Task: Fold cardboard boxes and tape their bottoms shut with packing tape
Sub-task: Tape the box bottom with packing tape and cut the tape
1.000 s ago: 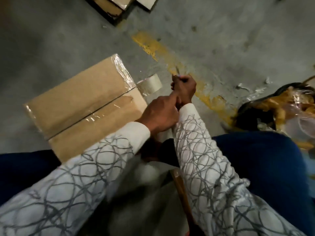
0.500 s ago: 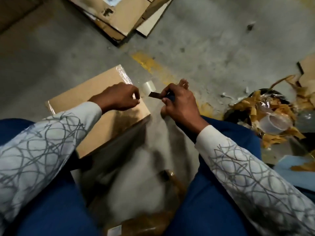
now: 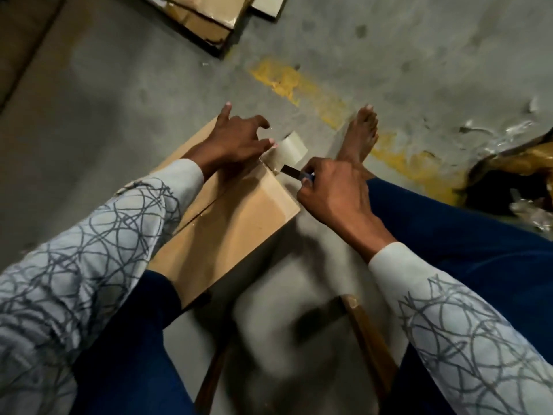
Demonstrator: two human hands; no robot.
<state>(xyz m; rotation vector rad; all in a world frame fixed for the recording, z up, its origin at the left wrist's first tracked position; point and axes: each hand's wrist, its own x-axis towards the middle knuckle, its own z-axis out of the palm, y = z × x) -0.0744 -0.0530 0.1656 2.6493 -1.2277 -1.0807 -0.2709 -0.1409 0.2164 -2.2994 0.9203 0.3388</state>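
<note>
Above concrete floor (image 3: pixel 119 85), the right hand (image 3: pixel 332 193) hides most of the cutter (image 3: pixel 289 170).

This is looking like a warehouse or packing area, with the work happening down at floor level. A bare, stained concrete floor (image 3: pixel 119 85) is spreading across the whole view, and a worn yellow painted line (image 3: pixel 299 88) is running over it, flaking in patches. Flattened cardboard sheets (image 3: pixel 203 16) are lying stacked at the far edge. A heap of crumpled tape and plastic scraps (image 3: pixel 526 163) is lying at the right. A brown cardboard box (image 3: pixel 233 223) is sitting low between the person's knees.
</note>
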